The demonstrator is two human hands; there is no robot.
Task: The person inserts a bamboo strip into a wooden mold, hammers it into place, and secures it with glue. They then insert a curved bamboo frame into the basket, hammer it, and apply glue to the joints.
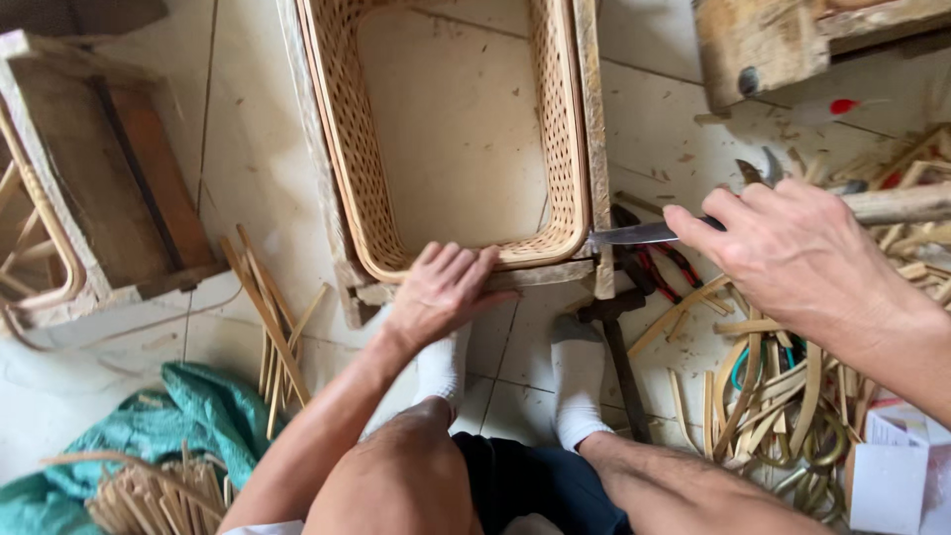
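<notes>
Pressing down flat with open fingers, the left hand (pixel 443 289) keeps the woven basket (pixel 456 139) from sliding on the floor (pixel 248 149). The right hand (pixel 792 248) is wrapped tight around a knife (pixel 634 234), its blade tip touching the basket's corner by the wooden frame (pixel 594 149). Cut cane strips (pixel 773 386) lie beside the right foot.

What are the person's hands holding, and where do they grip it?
The right hand grips a knife by its handle end. The left hand lies flat on the woven basket's rim, gripping nothing.
</notes>
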